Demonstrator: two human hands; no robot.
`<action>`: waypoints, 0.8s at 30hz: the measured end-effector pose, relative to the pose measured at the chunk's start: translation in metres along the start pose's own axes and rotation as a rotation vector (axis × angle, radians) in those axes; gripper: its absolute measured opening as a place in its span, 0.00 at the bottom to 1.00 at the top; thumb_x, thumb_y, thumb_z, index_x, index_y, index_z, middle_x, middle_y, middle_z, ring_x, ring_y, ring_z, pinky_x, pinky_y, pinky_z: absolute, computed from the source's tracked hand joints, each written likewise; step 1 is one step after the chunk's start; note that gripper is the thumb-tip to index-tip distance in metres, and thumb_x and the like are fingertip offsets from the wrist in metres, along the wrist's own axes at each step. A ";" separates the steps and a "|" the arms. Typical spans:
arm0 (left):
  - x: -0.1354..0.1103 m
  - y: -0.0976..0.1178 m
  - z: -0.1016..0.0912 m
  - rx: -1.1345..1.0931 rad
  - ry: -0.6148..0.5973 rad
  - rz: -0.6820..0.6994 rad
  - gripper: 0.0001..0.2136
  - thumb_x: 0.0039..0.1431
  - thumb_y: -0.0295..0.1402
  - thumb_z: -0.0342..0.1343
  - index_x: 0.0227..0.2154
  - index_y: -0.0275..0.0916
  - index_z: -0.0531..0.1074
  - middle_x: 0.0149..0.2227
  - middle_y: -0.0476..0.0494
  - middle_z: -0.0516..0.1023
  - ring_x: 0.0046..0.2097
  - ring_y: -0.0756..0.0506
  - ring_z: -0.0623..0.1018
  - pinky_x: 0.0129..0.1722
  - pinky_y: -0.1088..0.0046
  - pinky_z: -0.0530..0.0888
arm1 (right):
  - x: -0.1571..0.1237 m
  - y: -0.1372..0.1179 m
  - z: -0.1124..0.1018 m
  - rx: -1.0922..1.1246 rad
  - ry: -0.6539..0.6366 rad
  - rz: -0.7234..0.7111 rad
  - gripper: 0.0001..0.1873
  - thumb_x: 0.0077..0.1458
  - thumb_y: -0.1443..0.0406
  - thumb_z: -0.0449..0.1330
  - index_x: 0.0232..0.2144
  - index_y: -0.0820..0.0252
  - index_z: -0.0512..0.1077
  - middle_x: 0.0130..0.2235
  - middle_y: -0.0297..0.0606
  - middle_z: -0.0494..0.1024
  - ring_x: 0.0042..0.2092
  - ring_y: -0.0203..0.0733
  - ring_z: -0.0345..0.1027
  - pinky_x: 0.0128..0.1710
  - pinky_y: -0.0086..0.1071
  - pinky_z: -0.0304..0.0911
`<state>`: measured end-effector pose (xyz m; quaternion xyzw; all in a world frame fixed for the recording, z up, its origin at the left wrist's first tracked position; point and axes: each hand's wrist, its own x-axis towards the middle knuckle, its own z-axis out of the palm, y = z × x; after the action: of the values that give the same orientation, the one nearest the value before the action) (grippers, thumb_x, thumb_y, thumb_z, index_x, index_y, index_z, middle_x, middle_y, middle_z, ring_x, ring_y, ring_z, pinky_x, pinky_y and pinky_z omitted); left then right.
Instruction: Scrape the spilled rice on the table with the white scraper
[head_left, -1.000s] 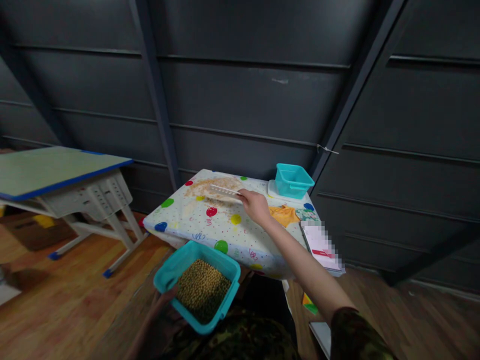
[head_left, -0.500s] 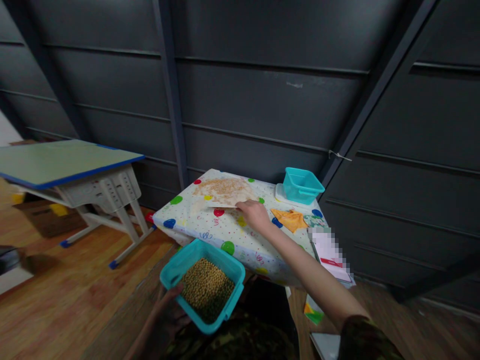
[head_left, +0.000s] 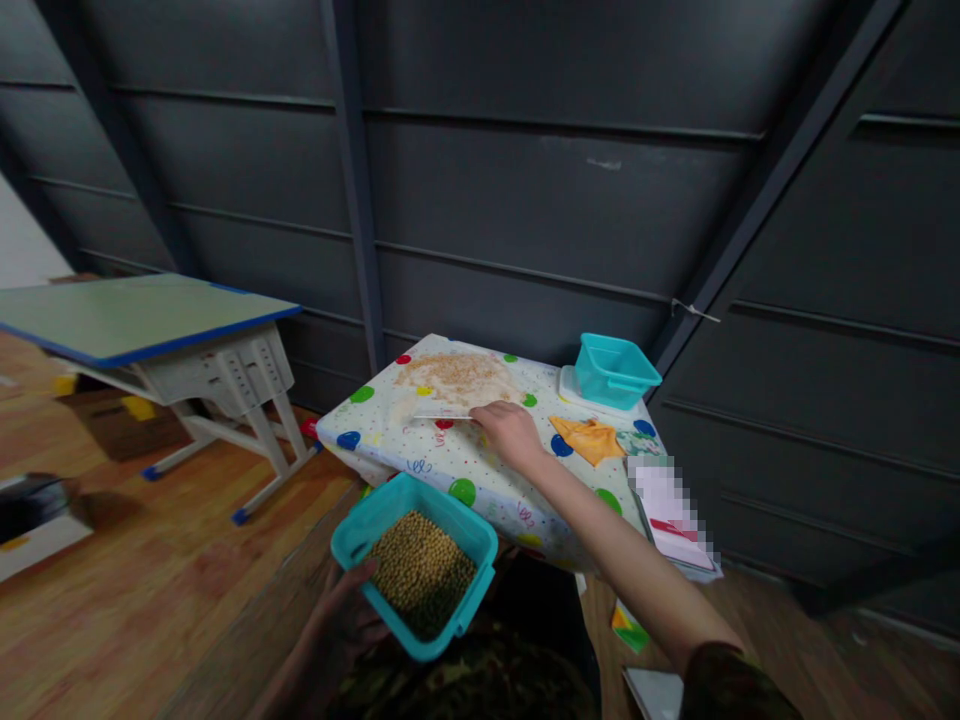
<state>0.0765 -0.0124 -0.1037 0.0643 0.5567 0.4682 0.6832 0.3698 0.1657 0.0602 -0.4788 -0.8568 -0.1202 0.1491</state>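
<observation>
My left hand [head_left: 346, 610] grips the near left side of a teal plastic container [head_left: 358, 530], its thumb over the rim. Yellowish beans [head_left: 416, 550] and darker green ones [head_left: 442, 605] lie inside. Over the table, my right hand [head_left: 510, 432] is closed on the right end of a thin white card [head_left: 442, 417], seen almost edge-on. Just beyond the card, small tan grains [head_left: 469, 375] are spread across the balloon-patterned tablecloth [head_left: 487, 490]. A whitish patch [head_left: 401, 412] shows near the card's left end.
A second teal container [head_left: 616, 372] stands on a white lid [head_left: 568, 385] at the back right. Nearby are an orange cloth [head_left: 589, 438] and a blurred-out paper [head_left: 671, 520] at the table's right edge. A green-topped desk [head_left: 150, 312] stands left; a dark panelled wall [head_left: 525, 200] rises behind.
The white card has tipped from showing some of its face to nearly edge-on. My left hand still holds the container low in front. The whole view has shifted slightly.
</observation>
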 end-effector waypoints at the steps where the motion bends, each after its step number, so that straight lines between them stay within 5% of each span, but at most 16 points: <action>1: 0.001 -0.001 0.000 0.022 0.008 0.022 0.43 0.66 0.38 0.77 0.80 0.56 0.67 0.51 0.43 0.92 0.47 0.31 0.95 0.52 0.51 0.92 | -0.005 -0.001 0.000 0.005 0.001 -0.017 0.15 0.71 0.76 0.66 0.49 0.53 0.86 0.47 0.41 0.94 0.48 0.48 0.84 0.48 0.34 0.68; 6: 0.001 -0.006 0.006 0.039 0.054 0.071 0.40 0.68 0.40 0.76 0.79 0.54 0.68 0.51 0.43 0.91 0.43 0.34 0.94 0.54 0.50 0.91 | -0.033 0.001 -0.005 0.040 -0.005 0.000 0.19 0.72 0.76 0.64 0.55 0.53 0.88 0.51 0.43 0.95 0.53 0.49 0.86 0.52 0.34 0.71; 14: -0.006 -0.007 0.015 0.026 0.010 0.068 0.46 0.64 0.38 0.79 0.81 0.56 0.65 0.47 0.41 0.93 0.45 0.28 0.95 0.42 0.56 0.89 | -0.031 0.023 -0.020 -0.066 -0.060 0.304 0.18 0.81 0.68 0.59 0.58 0.53 0.89 0.53 0.49 0.95 0.53 0.52 0.89 0.49 0.34 0.71; 24: -0.013 -0.007 0.018 0.037 0.019 0.070 0.46 0.64 0.39 0.78 0.82 0.52 0.64 0.58 0.33 0.93 0.50 0.26 0.96 0.49 0.51 0.91 | -0.053 0.016 -0.011 0.014 -0.060 0.230 0.21 0.77 0.72 0.61 0.60 0.53 0.89 0.52 0.47 0.96 0.51 0.51 0.90 0.48 0.32 0.71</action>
<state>0.0959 -0.0179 -0.0917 0.0920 0.5690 0.4821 0.6598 0.4111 0.1280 0.0518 -0.5761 -0.8012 -0.0821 0.1395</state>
